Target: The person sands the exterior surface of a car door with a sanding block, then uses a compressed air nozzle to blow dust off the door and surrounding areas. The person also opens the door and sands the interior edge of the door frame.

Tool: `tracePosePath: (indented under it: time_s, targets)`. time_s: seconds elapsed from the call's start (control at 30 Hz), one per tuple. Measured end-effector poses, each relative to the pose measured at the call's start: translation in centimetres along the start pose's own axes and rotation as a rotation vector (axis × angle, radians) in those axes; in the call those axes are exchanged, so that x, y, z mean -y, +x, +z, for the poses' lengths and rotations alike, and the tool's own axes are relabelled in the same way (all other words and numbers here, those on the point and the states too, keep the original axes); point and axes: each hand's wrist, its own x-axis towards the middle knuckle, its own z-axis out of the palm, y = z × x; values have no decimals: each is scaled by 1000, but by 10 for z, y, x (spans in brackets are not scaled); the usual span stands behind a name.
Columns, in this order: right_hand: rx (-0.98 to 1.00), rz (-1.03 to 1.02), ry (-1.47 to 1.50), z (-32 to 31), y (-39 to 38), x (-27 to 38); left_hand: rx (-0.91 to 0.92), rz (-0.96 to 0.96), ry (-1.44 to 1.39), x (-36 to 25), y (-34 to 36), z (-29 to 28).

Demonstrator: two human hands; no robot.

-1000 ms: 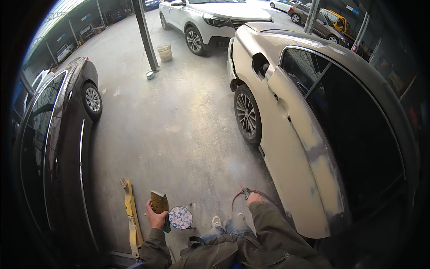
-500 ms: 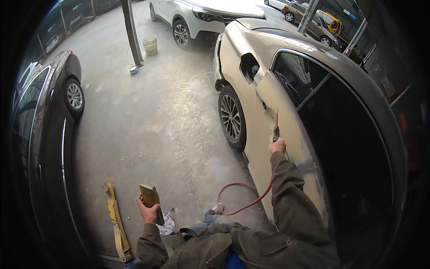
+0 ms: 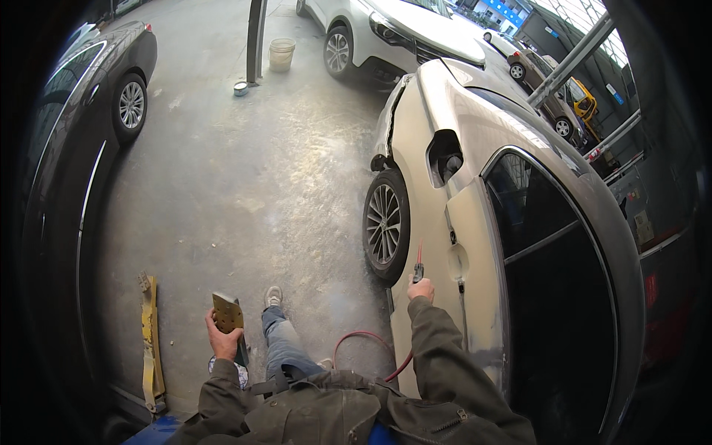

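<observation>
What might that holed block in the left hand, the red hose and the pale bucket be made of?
Block: its tan, holed face looks like matt abrasive paper; the core is unclear. Red hose: likely rubber or plastic, judging by its smooth, bending curve. Bucket: probably plastic, given its dull, off-white wall.

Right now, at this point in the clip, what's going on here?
The person's left hand grips a flat block with a yellow, hole-dotted face, away from any car. The right hand holds a dark-bodied hand tool with a thin red tip in front of the side of a beige car with patchy paintwork; whether the tip touches it is unclear. A flexible red hose curves below the right hand.
</observation>
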Motion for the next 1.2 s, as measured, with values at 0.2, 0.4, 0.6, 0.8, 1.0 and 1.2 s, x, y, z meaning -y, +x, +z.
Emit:
tracePosePath:
  time_s: [0.2,0.4,0.6,0.8,1.0,1.2]
  targets:
    - [-65,-67,-36,-15,94,119,72,-58,22,-6,105,63]
    - [-114,-98,-50,-39,185,287,165,-27,76,-55,251,112]
    - [-106,-178,28,-57,225,409,268,38,91,-112,385,143]
    - [-317,-88,349,-94,230,383,432,33,26,-153,453,188]
    - [-463,214,577,-163,164,218,757,136,-23,-161,448,260]
    - [-651,510,961,-200,-38,-13,1083,180,-145,-176,387,312]
